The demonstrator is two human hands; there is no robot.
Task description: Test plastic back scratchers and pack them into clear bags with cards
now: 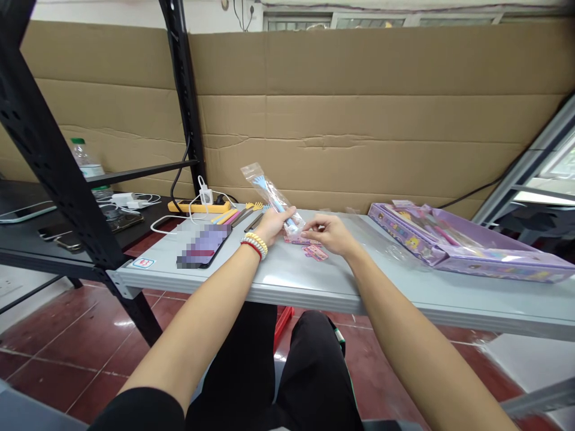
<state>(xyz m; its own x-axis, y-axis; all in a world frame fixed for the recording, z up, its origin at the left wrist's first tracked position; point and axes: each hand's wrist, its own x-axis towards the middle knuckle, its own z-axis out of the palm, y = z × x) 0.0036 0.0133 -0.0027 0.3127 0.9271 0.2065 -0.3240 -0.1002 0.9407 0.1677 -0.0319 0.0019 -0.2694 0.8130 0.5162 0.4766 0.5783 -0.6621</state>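
My left hand is closed around a clear plastic bag, which tilts up to the left. Inside lies a slim blue stick with a small hand-shaped end. At the bag's lower end, the fingers of my right hand are pinched together on its edge. Below them, small pink printed cards lie on the grey table. Left of my left hand are several coloured sticks with hand-shaped ends, yellow and blue among them.
A phone lies left of my hands, in front of a yellow power strip with white cables. On the right is an open purple box holding packaged items. Clear wrappers lie beside it. A black shelf post rises at left.
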